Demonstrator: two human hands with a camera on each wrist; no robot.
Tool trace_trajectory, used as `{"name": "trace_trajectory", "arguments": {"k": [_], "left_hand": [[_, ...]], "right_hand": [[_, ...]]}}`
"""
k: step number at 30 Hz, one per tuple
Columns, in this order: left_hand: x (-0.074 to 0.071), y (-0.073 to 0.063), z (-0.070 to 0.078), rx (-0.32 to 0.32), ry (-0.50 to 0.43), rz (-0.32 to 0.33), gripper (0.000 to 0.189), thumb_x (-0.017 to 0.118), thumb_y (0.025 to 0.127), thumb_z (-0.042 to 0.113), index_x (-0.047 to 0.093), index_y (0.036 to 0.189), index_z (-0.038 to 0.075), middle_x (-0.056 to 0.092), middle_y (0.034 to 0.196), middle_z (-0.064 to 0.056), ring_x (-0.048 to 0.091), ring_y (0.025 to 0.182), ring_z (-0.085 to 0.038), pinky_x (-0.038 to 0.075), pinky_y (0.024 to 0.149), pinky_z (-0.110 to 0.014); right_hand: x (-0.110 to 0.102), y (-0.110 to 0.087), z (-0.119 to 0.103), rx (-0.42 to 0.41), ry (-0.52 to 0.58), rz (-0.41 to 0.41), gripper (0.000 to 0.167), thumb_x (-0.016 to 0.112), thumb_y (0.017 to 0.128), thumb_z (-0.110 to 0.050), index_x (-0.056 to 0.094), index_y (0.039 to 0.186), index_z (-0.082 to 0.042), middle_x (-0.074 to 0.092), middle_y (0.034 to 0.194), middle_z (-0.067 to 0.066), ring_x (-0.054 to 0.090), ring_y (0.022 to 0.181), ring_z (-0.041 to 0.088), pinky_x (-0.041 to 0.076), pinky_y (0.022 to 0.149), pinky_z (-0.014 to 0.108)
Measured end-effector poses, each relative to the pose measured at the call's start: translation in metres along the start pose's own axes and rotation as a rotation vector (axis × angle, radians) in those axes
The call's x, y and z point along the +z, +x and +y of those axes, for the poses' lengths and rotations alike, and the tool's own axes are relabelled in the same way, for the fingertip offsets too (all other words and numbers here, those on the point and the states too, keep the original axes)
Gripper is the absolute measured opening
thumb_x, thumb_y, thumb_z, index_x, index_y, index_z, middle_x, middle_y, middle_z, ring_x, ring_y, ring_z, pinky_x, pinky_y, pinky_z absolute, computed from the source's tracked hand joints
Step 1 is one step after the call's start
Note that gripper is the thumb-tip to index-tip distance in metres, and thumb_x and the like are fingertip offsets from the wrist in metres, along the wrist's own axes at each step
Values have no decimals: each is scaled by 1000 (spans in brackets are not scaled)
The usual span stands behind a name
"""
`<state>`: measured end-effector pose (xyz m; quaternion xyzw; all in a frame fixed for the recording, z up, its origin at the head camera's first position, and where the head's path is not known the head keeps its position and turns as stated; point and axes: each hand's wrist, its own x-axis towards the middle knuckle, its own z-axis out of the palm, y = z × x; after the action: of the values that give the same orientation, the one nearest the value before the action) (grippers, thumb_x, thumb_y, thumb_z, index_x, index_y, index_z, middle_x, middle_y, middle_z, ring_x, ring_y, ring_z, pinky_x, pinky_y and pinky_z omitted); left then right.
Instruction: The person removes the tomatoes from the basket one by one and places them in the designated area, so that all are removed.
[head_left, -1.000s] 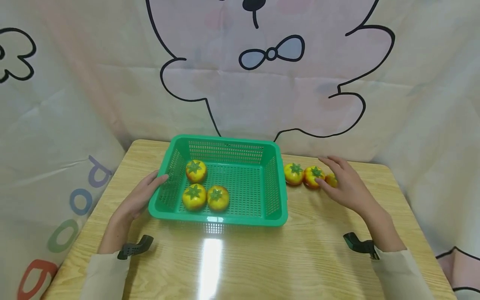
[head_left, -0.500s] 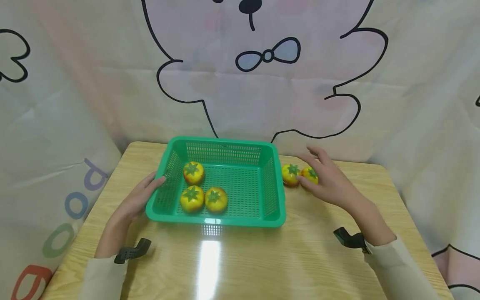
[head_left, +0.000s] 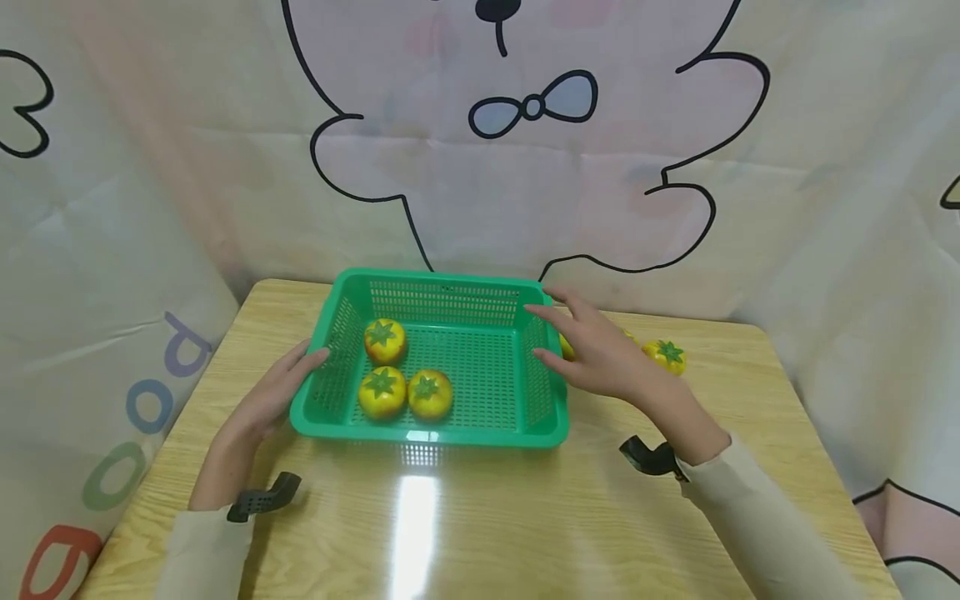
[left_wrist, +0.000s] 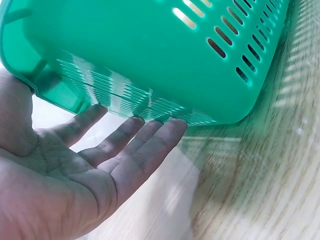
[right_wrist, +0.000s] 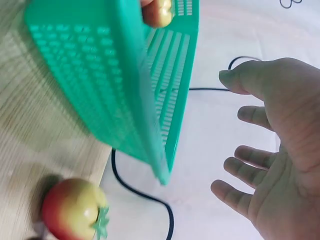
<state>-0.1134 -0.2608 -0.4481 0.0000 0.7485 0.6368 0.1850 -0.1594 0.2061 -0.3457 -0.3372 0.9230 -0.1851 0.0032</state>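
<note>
A green plastic basket [head_left: 480,442] stands on the table with three yellow-red tomatoes [head_left: 431,395] in its left half. At its left end, my left hand [head_left: 273,392] holds the side, thumb over the rim; in the left wrist view its fingertips [left_wrist: 172,131] press against the outer wall. My right hand [head_left: 600,350] hovers by the right rim, fingers spread and nothing held. In the right wrist view a gap separates this hand [right_wrist: 280,150] from the basket [right_wrist: 75,65]. More tomatoes [head_left: 667,357] lie right of the basket, some partly hidden by the right hand.
The wooden table [head_left: 525,525] ends at a fabric backdrop [head_left: 247,192] with a cartoon drawing, close behind the basket. Fabric also hangs on both sides. A camera mount [head_left: 651,457] sticks out from the right wrist, another [head_left: 264,497] from the left.
My right hand has moved left, from over the loose tomatoes to the basket's right rim, uncovering the rightmost tomato. The left hand keeps its place on the basket. The view has shifted slightly.
</note>
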Motion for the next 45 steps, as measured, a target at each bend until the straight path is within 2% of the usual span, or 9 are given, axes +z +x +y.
{"name": "trace_trajectory", "arguments": {"k": [5,11,17,24,34,45], "left_hand": [[-2,0,1,-4,7,17,75,40,113,53,14,170,11,46,151,-38,73,109,-20,65,88,-42],[-3,1,2,6,15,18,76,40,113,53,13,170,11,45,153,-37,73,109,-16,65,88,-38],[-1,0,0,6,20,18,75,39,114,52,14,170,10,46,152,-38,74,108,-16,65,88,-38],[-1,-1,0,26,38,28,74,40,113,53,17,170,11,47,152,-35,73,109,-15,64,88,-35],[0,2,-3,44,30,31,71,40,114,52,22,168,10,49,150,-35,73,108,-15,65,87,-36],[-1,1,-5,34,30,34,73,40,114,52,19,169,10,47,152,-34,72,108,-13,64,88,-35]], "right_hand": [[4,15,-14,-26,3,-41,63,71,103,-33,48,158,-14,36,168,21,51,145,42,51,113,59],[11,30,-30,-48,32,-95,63,73,102,-32,49,159,-17,43,164,16,59,138,36,55,110,54],[19,40,-41,-82,42,-138,61,71,103,-32,49,159,-18,45,163,14,54,145,35,50,117,54],[23,51,-51,-112,52,-168,58,68,104,-33,50,158,-20,46,163,13,53,145,33,48,119,53],[40,70,-62,-125,67,-267,54,67,105,-33,53,155,-17,48,161,11,56,142,29,51,117,47],[54,81,-71,-174,27,-354,51,67,105,-33,56,153,-19,52,159,9,59,139,26,54,113,43]]}}
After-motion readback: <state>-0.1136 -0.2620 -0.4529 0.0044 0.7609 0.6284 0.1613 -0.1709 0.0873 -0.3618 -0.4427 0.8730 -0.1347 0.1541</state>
